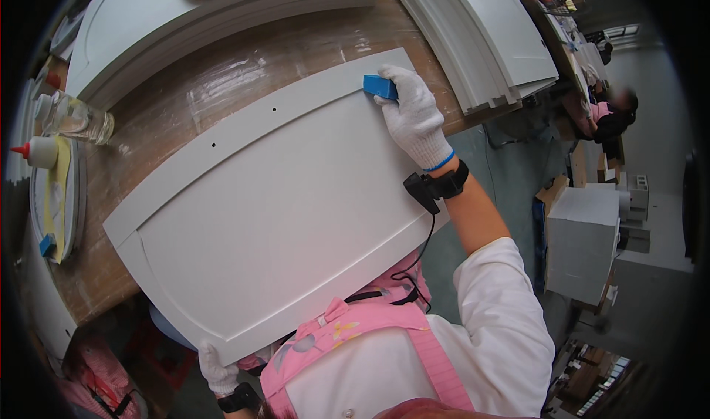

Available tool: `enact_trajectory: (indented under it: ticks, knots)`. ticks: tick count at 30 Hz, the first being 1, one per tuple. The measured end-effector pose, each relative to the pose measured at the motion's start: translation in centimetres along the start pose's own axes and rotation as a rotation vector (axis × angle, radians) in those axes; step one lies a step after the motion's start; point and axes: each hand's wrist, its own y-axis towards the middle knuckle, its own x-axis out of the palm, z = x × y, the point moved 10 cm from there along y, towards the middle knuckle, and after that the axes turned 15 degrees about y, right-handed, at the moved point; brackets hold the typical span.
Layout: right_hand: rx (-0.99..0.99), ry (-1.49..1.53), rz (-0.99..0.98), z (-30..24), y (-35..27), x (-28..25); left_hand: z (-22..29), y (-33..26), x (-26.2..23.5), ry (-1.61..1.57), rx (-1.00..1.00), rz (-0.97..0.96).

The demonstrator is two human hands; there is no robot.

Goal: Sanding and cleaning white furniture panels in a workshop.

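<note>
A white framed door panel (274,197) lies slanted across the near side of the table, its near edge against my body. Two small dark holes show in its far rail. My right hand (414,116), in a white knit glove, pinches a small blue block (380,87), which looks like a sanding block, on the far rail near the panel's right end. My left hand (217,369), gloved too, grips the panel's near left corner; some of its fingers are hidden from view.
Stacked white panels (473,42) stand at far right, with another stack (222,23) along the back. At left are a clear jar (85,119), a red-tipped white bottle (41,152) and a tray (77,197) bearing yellow sheet and another blue block (47,245). A person (617,116) sits farther right.
</note>
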Motion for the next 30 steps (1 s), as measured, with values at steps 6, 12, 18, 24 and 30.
enact_trajectory:
  ticks: [6,12,18,24,30]
  knots:
    - [-0.038,0.017,0.008,-0.9,-0.1,0.1,2.1,-0.7,-0.2,0.599,0.359,0.008]
    - [-0.061,0.132,-0.053,-2.9,-0.9,3.6,2.3,-0.1,-0.1,0.439,0.269,0.035]
    - [-0.161,0.172,-0.134,-5.6,-0.6,5.7,0.9,-0.3,-1.0,0.425,0.307,0.052]
    - [-0.232,0.039,-0.132,-6.2,-1.0,5.4,2.3,0.0,-0.2,0.642,0.397,-0.001]
    - [-0.267,0.1,-0.208,-8.6,-1.1,7.7,4.7,-0.4,1.7,0.517,0.346,-0.033]
